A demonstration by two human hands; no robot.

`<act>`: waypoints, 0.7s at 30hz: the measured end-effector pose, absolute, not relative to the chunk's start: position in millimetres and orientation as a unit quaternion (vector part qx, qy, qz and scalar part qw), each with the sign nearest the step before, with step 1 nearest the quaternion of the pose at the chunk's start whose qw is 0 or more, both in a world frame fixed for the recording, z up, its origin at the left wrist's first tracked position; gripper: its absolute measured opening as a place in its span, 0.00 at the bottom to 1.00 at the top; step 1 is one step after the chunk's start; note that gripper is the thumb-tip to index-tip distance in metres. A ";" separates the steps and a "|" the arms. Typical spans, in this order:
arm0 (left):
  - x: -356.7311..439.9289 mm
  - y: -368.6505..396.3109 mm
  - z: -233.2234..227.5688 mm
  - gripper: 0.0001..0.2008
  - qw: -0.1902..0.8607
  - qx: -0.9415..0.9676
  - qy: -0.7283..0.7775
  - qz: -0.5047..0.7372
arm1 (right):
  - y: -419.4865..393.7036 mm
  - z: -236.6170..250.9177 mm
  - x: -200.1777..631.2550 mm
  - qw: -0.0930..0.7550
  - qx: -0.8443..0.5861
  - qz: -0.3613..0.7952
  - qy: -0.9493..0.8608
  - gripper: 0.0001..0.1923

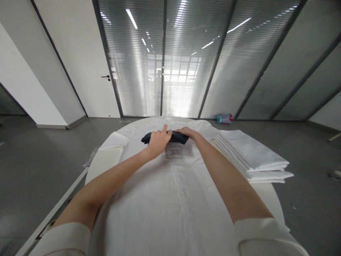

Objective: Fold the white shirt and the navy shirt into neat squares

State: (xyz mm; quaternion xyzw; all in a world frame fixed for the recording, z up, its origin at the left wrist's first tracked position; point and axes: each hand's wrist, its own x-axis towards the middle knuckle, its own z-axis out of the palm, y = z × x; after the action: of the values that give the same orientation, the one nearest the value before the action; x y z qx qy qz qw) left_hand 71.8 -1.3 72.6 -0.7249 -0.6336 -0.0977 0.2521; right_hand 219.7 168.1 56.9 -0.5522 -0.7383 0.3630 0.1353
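A dark, narrow folded bundle (179, 138) lies crosswise in front of me, over white cloth; I cannot make out exactly what it is. My left hand (159, 143) is closed over its left-middle part, one digit pointing up. At the bundle's right end, the fingers of my right hand (188, 132) grip the upper edge. Beneath both arms, white cloth (176, 188) with a seam down its middle stretches toward me. Whether its nearer part is my own clothing is unclear.
A stack of folded white cloths (250, 153) sits on the right of the round white table (105, 163). Another white cloth (114, 139) lies at the left. Beyond the table, a blue and pink object (224, 118) rests on the floor by the glass partition (183, 85).
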 end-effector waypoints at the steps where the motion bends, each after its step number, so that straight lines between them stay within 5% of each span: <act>1: 66.0 0.3 77.2 0.16 0.240 -0.709 -0.655 -0.105 | 164.0 58.7 219.6 0.131 -0.543 0.391 -0.732 0.15; 8: 33.0 11.7 88.1 0.17 0.150 -0.701 -0.657 -0.236 | 130.5 74.0 218.5 0.235 -0.487 0.600 -0.589 0.08; 10: 34.2 16.8 89.2 0.18 0.113 -0.720 -0.613 -0.304 | 122.8 89.0 230.4 0.289 -0.493 0.571 -0.589 0.02; 16: 91.1 33.3 112.6 0.19 0.056 -0.800 -0.414 -0.430 | 101.6 148.4 325.7 0.479 -0.510 0.391 -0.598 0.17; 21: 181.1 48.6 137.4 0.20 0.026 -0.847 -0.311 -0.431 | 81.3 171.0 432.7 0.551 -0.538 0.257 -0.584 0.21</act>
State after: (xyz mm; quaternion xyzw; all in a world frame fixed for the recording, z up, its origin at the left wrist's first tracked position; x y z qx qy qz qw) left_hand 181.1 48.6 137.4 -0.8466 -0.3106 -0.4315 0.0258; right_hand 432.7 81.3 171.0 -0.5382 -0.5842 0.2565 0.5506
